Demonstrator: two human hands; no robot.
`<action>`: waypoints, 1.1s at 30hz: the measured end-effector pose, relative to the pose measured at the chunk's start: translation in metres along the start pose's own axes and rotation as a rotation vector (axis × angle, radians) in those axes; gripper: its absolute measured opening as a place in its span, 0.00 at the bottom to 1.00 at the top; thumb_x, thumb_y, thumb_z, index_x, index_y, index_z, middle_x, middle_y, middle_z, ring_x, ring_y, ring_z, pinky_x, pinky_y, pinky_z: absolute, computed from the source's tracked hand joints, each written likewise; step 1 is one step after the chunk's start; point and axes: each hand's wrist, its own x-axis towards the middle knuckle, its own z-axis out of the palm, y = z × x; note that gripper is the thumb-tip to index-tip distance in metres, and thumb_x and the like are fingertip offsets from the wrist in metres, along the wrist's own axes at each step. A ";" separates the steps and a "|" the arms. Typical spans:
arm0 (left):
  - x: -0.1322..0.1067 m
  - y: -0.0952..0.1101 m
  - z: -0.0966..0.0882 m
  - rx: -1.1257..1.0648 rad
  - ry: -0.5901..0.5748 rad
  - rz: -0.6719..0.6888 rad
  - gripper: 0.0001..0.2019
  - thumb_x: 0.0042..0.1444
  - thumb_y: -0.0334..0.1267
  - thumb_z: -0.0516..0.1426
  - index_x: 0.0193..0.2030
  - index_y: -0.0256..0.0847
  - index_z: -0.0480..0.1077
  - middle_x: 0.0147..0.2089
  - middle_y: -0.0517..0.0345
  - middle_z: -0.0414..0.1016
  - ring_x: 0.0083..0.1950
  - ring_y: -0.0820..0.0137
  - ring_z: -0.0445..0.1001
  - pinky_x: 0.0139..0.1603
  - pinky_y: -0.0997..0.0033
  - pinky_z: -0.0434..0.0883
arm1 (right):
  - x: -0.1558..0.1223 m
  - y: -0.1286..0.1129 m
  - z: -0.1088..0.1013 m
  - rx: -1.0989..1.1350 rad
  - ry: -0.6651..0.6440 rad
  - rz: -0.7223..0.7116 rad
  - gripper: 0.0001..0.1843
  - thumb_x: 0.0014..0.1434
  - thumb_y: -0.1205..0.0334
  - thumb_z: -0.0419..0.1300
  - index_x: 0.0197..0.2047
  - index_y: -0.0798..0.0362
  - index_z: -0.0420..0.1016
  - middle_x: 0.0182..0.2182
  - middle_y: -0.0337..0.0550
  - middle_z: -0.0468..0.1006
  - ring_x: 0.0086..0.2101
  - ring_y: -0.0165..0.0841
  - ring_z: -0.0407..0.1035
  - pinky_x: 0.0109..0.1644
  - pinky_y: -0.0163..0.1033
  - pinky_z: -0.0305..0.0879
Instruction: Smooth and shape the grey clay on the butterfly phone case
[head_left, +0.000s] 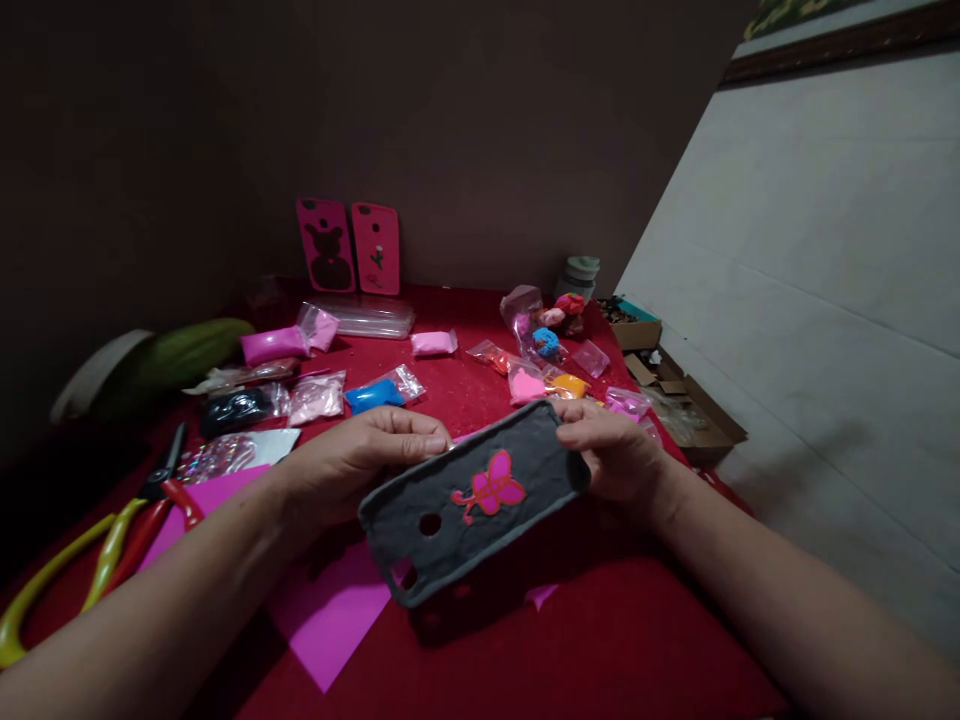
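A dark grey phone case (457, 500), its surface looking like modelling clay, is held tilted above the red tablecloth. On its back is a pink butterfly (495, 487) with a red-orange outline, and holes show near its lower left end. My left hand (382, 445) pinches the far long edge, fingers partly hidden behind the case. Around the right end my right hand (611, 448) is closed, thumb on the near face. Beneath the case and left forearm lies a bright pink sheet (326, 630); a small pink scrap (541, 597) rests to its right.
Yellow-handled scissors (112, 560) and red-handled pliers (180, 500) lie at left. Bags of coloured clay, such as a blue one (375, 395), spread across the table. Two pink phone cases (377, 250) lean on the back wall. Cardboard boxes (694, 410) stand beyond the right edge.
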 end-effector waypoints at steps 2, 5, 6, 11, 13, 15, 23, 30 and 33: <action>0.001 0.000 0.000 0.000 0.003 -0.007 0.11 0.45 0.39 0.67 0.23 0.33 0.74 0.20 0.55 0.73 0.18 0.76 0.68 0.18 0.81 0.62 | 0.001 0.002 -0.001 -0.037 0.019 0.050 0.12 0.37 0.67 0.69 0.30 0.59 0.78 0.25 0.43 0.81 0.24 0.30 0.74 0.33 0.35 0.73; 0.002 0.000 0.001 -0.025 0.022 0.013 0.12 0.44 0.41 0.68 0.26 0.33 0.76 0.22 0.54 0.75 0.20 0.74 0.70 0.20 0.79 0.65 | 0.003 0.003 0.000 -0.049 0.065 0.062 0.13 0.35 0.68 0.70 0.29 0.61 0.78 0.24 0.43 0.81 0.23 0.30 0.75 0.32 0.33 0.73; 0.002 0.001 0.002 -0.040 0.031 0.029 0.14 0.45 0.43 0.68 0.28 0.33 0.77 0.23 0.53 0.76 0.21 0.72 0.72 0.22 0.77 0.67 | 0.003 0.003 0.000 -0.041 0.076 0.054 0.14 0.35 0.68 0.69 0.30 0.61 0.78 0.24 0.43 0.81 0.23 0.30 0.75 0.31 0.34 0.74; 0.008 0.006 -0.001 -0.146 0.041 0.136 0.24 0.46 0.58 0.63 0.33 0.34 0.78 0.28 0.50 0.79 0.27 0.66 0.75 0.28 0.70 0.72 | 0.007 0.002 0.005 0.087 0.190 -0.054 0.12 0.40 0.71 0.67 0.32 0.60 0.78 0.26 0.44 0.82 0.25 0.31 0.76 0.34 0.34 0.74; 0.011 0.007 -0.005 -0.196 0.021 0.213 0.25 0.46 0.60 0.63 0.32 0.34 0.77 0.27 0.50 0.78 0.27 0.66 0.74 0.28 0.69 0.72 | 0.010 0.004 0.007 0.188 0.258 -0.132 0.11 0.42 0.74 0.65 0.33 0.59 0.78 0.26 0.43 0.82 0.26 0.31 0.76 0.37 0.36 0.75; 0.014 0.006 -0.007 -0.229 0.018 0.301 0.26 0.47 0.60 0.63 0.31 0.33 0.77 0.27 0.50 0.77 0.26 0.67 0.72 0.27 0.70 0.71 | 0.013 0.006 0.009 0.280 0.327 -0.186 0.12 0.42 0.76 0.64 0.33 0.59 0.78 0.28 0.43 0.82 0.27 0.32 0.76 0.40 0.39 0.76; 0.016 -0.003 0.003 -0.287 0.113 0.421 0.21 0.46 0.51 0.66 0.43 0.40 0.76 0.39 0.55 0.78 0.36 0.68 0.72 0.34 0.70 0.72 | 0.019 0.014 0.023 0.544 0.551 -0.206 0.14 0.47 0.80 0.56 0.36 0.61 0.76 0.30 0.48 0.83 0.28 0.33 0.77 0.38 0.40 0.77; 0.020 -0.011 0.019 -0.184 0.195 0.507 0.16 0.44 0.46 0.68 0.36 0.36 0.77 0.35 0.53 0.78 0.34 0.68 0.72 0.31 0.72 0.70 | 0.019 0.018 0.030 0.556 0.552 -0.160 0.15 0.50 0.78 0.55 0.41 0.59 0.75 0.31 0.46 0.83 0.29 0.32 0.77 0.41 0.39 0.76; 0.022 -0.016 0.026 -0.170 0.227 0.501 0.10 0.48 0.37 0.67 0.38 0.38 0.77 0.37 0.54 0.79 0.35 0.69 0.74 0.33 0.73 0.70 | 0.018 0.025 0.031 0.494 0.426 -0.125 0.18 0.46 0.79 0.58 0.41 0.58 0.76 0.31 0.44 0.83 0.30 0.33 0.77 0.43 0.40 0.74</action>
